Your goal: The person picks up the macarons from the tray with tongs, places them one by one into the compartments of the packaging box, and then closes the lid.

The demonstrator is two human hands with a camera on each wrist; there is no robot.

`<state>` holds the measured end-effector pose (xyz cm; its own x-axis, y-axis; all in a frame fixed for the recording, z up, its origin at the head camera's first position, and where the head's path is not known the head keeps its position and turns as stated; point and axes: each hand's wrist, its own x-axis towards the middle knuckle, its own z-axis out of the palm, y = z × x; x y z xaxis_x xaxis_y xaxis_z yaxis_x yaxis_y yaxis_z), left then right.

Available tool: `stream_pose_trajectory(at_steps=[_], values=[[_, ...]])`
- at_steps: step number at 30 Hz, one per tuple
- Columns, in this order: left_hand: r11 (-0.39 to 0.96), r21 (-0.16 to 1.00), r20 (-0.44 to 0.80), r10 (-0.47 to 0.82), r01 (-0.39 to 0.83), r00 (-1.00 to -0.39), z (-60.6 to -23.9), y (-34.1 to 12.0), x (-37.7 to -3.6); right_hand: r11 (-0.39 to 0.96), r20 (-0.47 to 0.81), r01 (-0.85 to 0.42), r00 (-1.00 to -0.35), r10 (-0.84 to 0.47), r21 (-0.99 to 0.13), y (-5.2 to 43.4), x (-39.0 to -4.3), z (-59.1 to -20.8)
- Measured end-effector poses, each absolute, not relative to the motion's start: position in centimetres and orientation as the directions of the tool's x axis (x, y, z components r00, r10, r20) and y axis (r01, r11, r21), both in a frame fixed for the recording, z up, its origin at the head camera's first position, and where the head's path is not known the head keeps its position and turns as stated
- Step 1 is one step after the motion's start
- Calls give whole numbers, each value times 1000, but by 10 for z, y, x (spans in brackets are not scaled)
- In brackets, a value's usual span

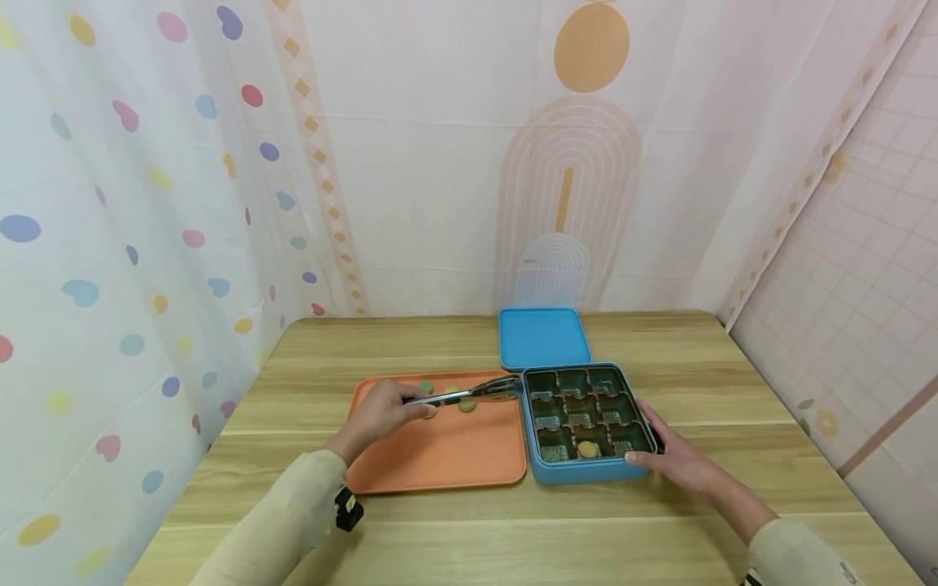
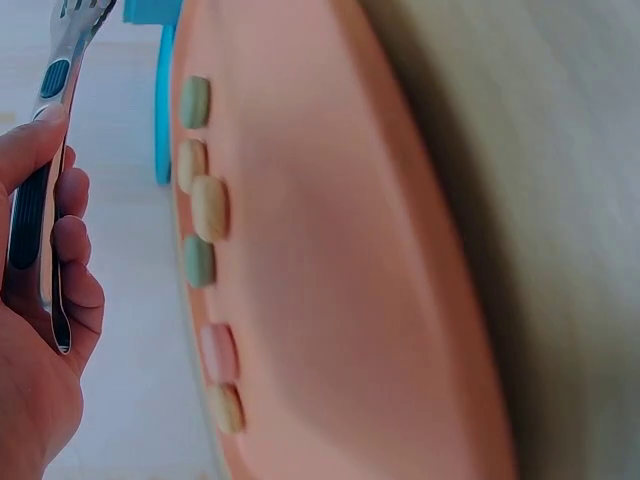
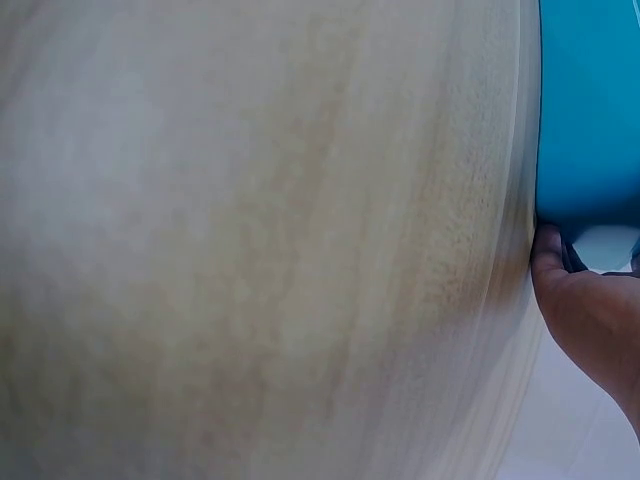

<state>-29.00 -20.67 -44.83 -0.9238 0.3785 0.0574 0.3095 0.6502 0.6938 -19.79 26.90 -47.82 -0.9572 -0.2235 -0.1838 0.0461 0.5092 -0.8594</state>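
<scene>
My left hand (image 1: 381, 415) grips metal tongs (image 2: 62, 90) with black grip pads, thumb on one arm and fingers wrapped round the other. The tongs point right, their tips overlapping the left rim of a blue lunch box (image 1: 593, 474) in the head view. Inside the box is a dark divider with several square compartments. A yellow macaron (image 1: 588, 449) lies in the front middle compartment, a green macaron (image 1: 553, 456) in the front left one. At the box's right side, my right hand (image 1: 677, 462) holds it, thumb at the front corner.
An orange tray (image 1: 469, 464) lies left of the box, with several macarons in green, cream and pink, including a pink macaron (image 2: 219, 353), along its far side. Behind the box is a flat blue lid (image 1: 544, 338). Patterned curtains (image 1: 432, 203) hang behind the wooden table (image 1: 440, 537).
</scene>
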Motion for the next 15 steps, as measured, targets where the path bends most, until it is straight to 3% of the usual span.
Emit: stream_pose_trajectory(at_steps=[9,15], values=[[579,759,33,422,297,-906,-433,-179,-293,507,-177,40,-958,-224,-861,268,-198,-477],[589,732,43,460,342,-887,-427,-155,-294,506,-176,39,-958,-227,-862,269,-198,-477]])
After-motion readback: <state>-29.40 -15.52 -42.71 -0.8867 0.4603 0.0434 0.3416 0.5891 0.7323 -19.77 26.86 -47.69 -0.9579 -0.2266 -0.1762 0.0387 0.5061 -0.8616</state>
